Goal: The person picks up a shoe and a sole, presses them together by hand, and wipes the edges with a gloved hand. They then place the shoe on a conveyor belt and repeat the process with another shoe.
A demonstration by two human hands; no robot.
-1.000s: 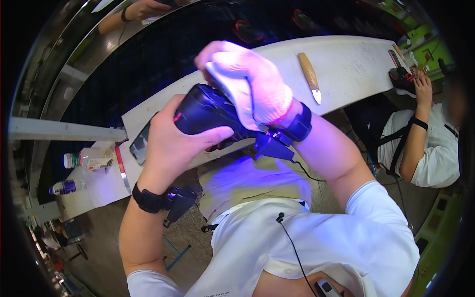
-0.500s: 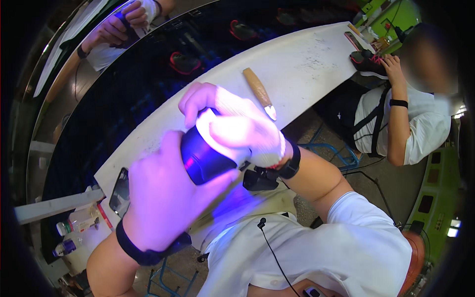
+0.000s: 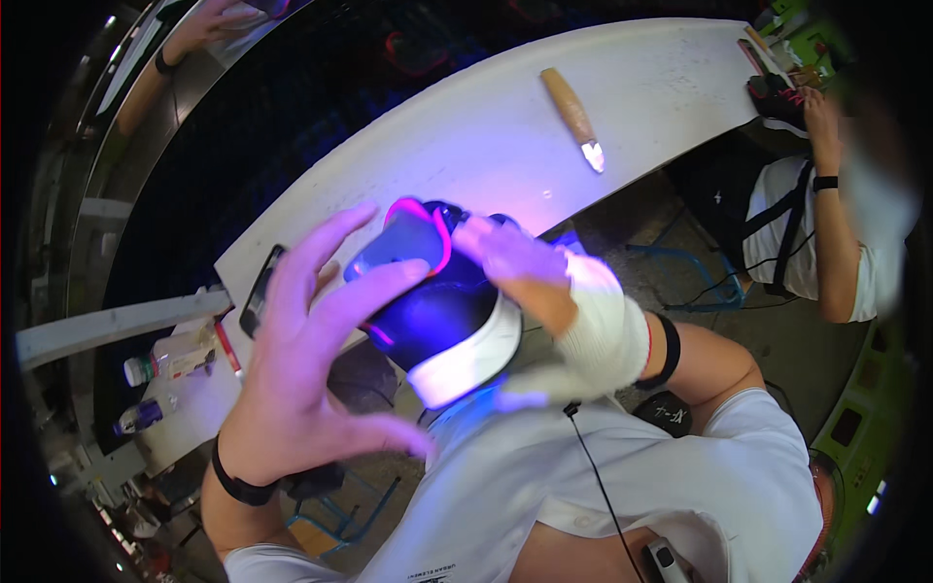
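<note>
A black sneaker (image 3: 437, 309) with a white sole and pink-edged collar is tilted above the near edge of the bench, in front of my chest. My right hand (image 3: 530, 277), in a white glove with bare fingertips, grips it near the laces. Stretched wide, the fingers of my left hand (image 3: 316, 335) reach around the shoe's heel side. One left finger overlaps the collar; whether it presses there I cannot tell. Purple-blue light falls on both hands and the shoe. Farther up the white bench (image 3: 466, 107) lies a wooden-handled knife (image 3: 571, 112) with a short blade.
A phone (image 3: 260, 291) rests at the bench's left end, near a clear bottle (image 3: 170, 360) and a smaller purple one (image 3: 138, 418). Beyond the bench runs a dark belt (image 3: 321, 92) carrying shoe parts. At right, a seated person (image 3: 802, 223) handles another black shoe (image 3: 777, 102).
The shoe has turned, so its collar opening and sole now show. My left hand has loosened and spread; my right hand has shifted right and lower. The view has also shifted.
</note>
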